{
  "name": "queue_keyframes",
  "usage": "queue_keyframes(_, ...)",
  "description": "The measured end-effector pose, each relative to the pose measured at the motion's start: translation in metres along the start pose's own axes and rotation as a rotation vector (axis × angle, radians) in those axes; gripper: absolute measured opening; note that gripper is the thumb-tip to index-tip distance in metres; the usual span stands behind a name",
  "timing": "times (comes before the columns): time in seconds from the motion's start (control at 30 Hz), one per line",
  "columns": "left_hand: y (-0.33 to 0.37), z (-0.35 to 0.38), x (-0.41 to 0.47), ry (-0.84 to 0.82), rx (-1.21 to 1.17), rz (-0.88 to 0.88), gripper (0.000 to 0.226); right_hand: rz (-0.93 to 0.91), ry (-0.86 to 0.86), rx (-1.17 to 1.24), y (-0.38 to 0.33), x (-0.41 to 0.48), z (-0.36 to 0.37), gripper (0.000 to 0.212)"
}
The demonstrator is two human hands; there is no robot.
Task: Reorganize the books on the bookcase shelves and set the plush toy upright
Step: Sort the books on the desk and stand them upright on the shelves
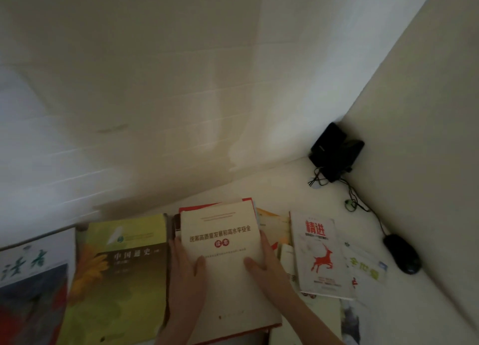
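A cream book with red lettering point(223, 230) lies on top of a small stack with red edges, low in the middle of the view. My left hand point(185, 274) grips its left edge, thumb on the cover. My right hand point(268, 264) grips its right edge, thumb on the cover too. A yellow-green book point(121, 274) lies flat to the left, and a white and grey book point(33, 280) lies further left. To the right lies a white book with a red deer point(320, 254). No plush toy is in view.
More books and papers point(365, 269) lie overlapped at the right of the white surface point(285, 186). A black box with cables point(335, 155) stands in the back corner. A black mouse point(401, 254) lies near the right wall.
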State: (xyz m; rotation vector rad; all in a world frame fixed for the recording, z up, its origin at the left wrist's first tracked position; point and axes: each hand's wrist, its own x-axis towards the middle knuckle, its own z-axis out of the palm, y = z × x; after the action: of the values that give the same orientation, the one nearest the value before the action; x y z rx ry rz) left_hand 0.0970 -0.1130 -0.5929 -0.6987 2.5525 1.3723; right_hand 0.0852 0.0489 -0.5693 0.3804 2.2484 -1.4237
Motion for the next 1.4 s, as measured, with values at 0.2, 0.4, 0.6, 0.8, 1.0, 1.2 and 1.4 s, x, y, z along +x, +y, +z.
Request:
queue_keyframes(0.2,0.004,0.001,0.01,0.005,0.211,0.197,0.08,-0.024,0.013,0.076,0.007,0.001,-0.018,0.07)
queue_keyframes(0.4,0.059,0.023,-0.007,-0.158,0.198,0.473,0.057,0.151,0.503,-0.042,0.063,0.006,-0.112,0.061)
queue_keyframes(0.6,0.087,0.061,-0.026,-0.436,0.217,0.487,0.045,0.443,0.447,-0.012,0.111,0.014,-0.145,0.067)
queue_keyframes(0.8,0.074,0.07,-0.018,-0.413,0.406,0.582,0.042,0.373,0.409,-0.004,0.111,0.002,-0.149,0.04)
queue_keyframes(1.0,0.079,0.076,-0.043,-0.46,0.145,0.542,0.041,0.412,0.318,-0.073,0.14,-0.043,-0.146,0.036)
queue_keyframes(1.2,0.078,0.124,-0.049,-0.759,0.143,0.102,0.071,0.411,0.141,0.023,0.18,-0.058,-0.097,0.092)
queue_keyframes(1.4,0.077,0.153,-0.039,-0.805,0.212,-0.102,0.091,0.374,0.136,-0.033,0.167,-0.068,-0.099,0.132)
